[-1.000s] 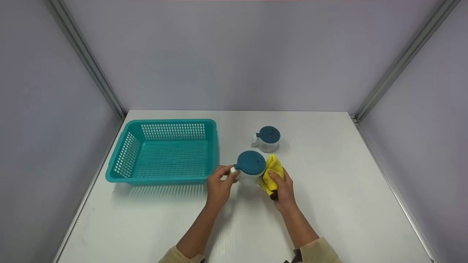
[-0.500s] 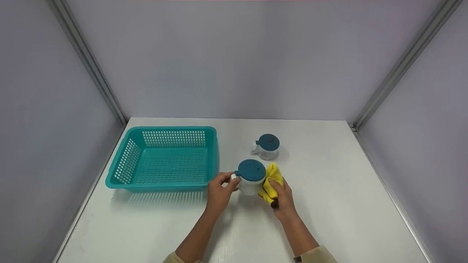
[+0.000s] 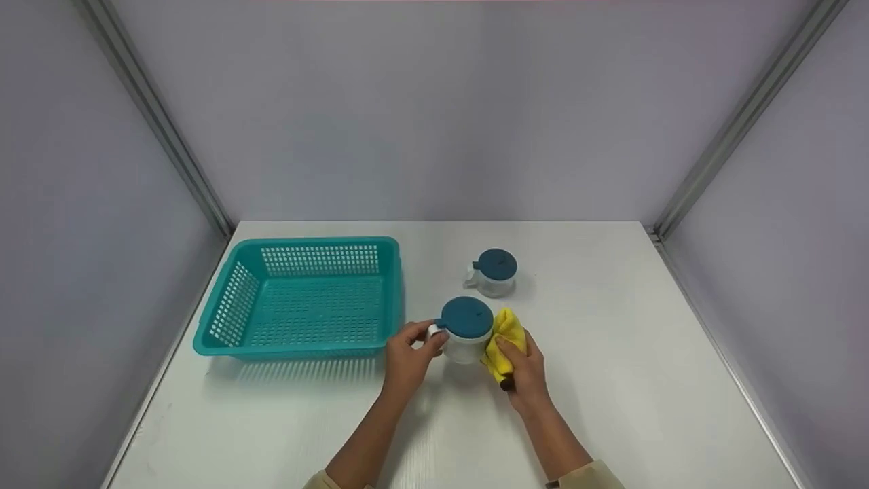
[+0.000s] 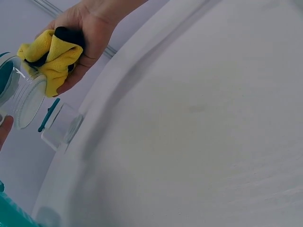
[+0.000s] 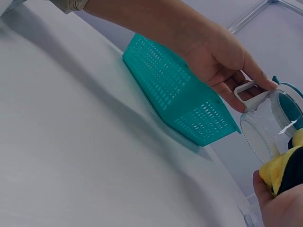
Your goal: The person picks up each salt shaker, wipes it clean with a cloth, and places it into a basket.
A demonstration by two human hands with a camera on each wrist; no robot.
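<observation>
A clear cup with a dark teal lid [image 3: 465, 327] stands on the white table [image 3: 611, 380]. My left hand [image 3: 409, 350] pinches its white handle [image 5: 247, 90] from the left. My right hand [image 3: 520, 363] grips a folded yellow cloth [image 3: 506, 336] and presses it against the cup's right side. In the left wrist view the cloth [image 4: 52, 61] sits bunched in the right hand [image 4: 87, 33] against the cup [image 4: 26, 97]. The right wrist view shows the left hand [image 5: 222, 61] on the handle and the cup [image 5: 270, 123] beside the cloth [image 5: 284, 170].
A second clear cup with a teal lid [image 3: 494, 272] stands just behind the first. A teal perforated basket [image 3: 305, 299], with nothing in it, lies to the left. Grey walls with metal corner rails close in the table on three sides.
The cloth has slid a little along the cup's right side under my right hand. The view has tipped down slightly since a second ago. The left hand keeps its hold.
</observation>
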